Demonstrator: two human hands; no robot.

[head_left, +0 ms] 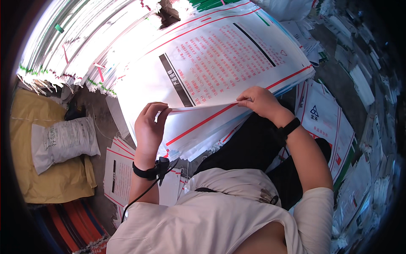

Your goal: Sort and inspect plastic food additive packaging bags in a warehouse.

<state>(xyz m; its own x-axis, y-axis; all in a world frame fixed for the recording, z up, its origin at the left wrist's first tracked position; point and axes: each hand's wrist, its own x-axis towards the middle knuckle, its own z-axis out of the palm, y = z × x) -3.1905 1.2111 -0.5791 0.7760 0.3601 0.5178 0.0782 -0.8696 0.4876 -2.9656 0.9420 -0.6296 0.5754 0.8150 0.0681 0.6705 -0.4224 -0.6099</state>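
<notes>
A stack of flat white printed sacks [211, 55] lies across in front of me, over my dark-trousered legs. The top one carries red text, red stripes and black bars. My left hand [151, 122] pinches its near edge between thumb and fingers. Further right, my right hand [260, 103] pinches the same edge. Between the two hands that edge stands slightly raised in a taut line. Below it, the edges of several more sacks fan out unevenly. Each wrist wears a black band, and a cable runs from the left one.
Tall piles of white sacks [84, 38] rise at the far left. A filled white bag [65, 142] rests on yellow sacking [27, 161] to my left. Orange and dark striped material [69, 226] lies at the lower left. Loose printed sacks [325, 118] cover the floor at right.
</notes>
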